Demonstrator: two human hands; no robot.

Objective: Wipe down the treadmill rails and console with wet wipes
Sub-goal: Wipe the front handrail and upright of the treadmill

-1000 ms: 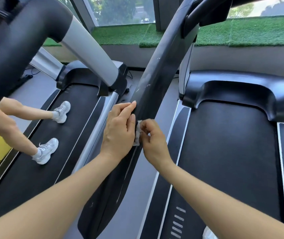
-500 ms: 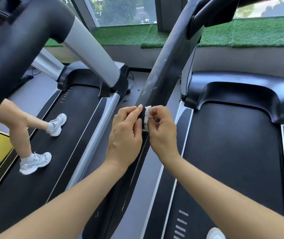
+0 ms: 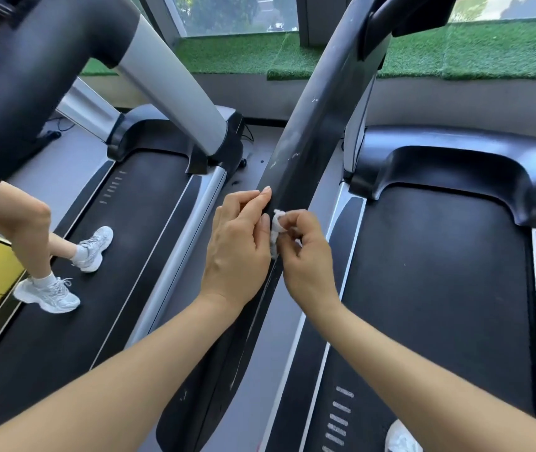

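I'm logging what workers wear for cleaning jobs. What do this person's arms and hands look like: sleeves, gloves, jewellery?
Both forearms are bare as far as the view shows, with no sleeves visible. The left hand and right hand wear no gloves. No watch, bracelet or ring shows on the wrists or fingers. The nails look short and unpainted, though they are small in the frame.

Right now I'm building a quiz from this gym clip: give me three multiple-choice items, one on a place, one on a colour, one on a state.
1. Where is the wet wipe?
A. on the black handrail
B. on the belt
C. on the window ledge

2. What colour are the shoes on the neighbouring treadmill?
A. red
B. white
C. black

3. What is the right hand doing?
A. hanging idle
B. pinching the wipe
C. gripping the console

Answers: 1 A, the wipe lies against the rail between both hands. 2 B, both sneakers are white. 3 B, its fingertips curl round the wipe, while the left hand rests straight-fingered on the rail.
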